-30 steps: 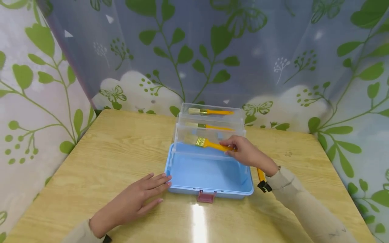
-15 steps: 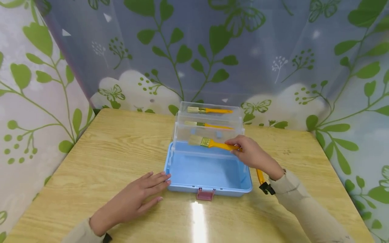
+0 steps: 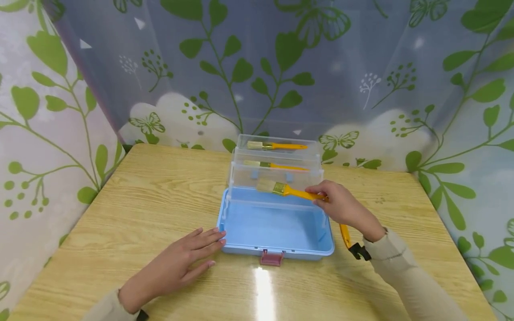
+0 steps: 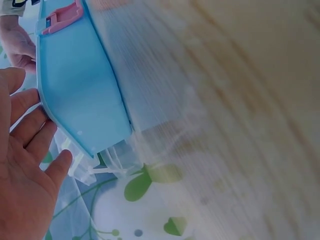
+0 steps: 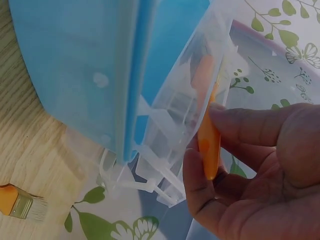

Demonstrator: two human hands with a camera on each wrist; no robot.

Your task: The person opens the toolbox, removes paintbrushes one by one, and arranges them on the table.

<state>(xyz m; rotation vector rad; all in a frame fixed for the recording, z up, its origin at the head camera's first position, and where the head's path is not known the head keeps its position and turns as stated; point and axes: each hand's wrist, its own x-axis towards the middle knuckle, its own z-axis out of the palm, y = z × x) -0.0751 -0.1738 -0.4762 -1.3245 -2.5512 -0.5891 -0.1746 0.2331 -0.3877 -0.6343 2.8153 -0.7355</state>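
My right hand [image 3: 343, 203] pinches the end of a flat paintbrush [image 3: 295, 191] by its orange handle, between thumb and fingers. The bristles point left, at the lowest clear tray [image 3: 241, 196] of a blue toolbox [image 3: 277, 253]; whether they touch it I cannot tell. In the right wrist view the orange handle [image 5: 209, 145] sits between thumb and fingertips next to the clear plastic. My left hand [image 3: 176, 263] lies with straight fingers, their tips touching the box's left rim. The left wrist view shows those fingers [image 4: 30, 125] along the blue wall.
Two more paintbrushes lie in the raised clear trays: one in the top tray [image 3: 277, 146], one in the middle tray [image 3: 281, 166]. Another brush [image 5: 17, 202] lies on the wooden table [image 3: 168, 187] right of the box. A pink latch [image 3: 271, 257] hangs open in front. Patterned curtains surround the table.
My right hand has moved right by a small amount, drawing the paintbrush along with it over the lowest tray. The left hand stays at the box's rim.
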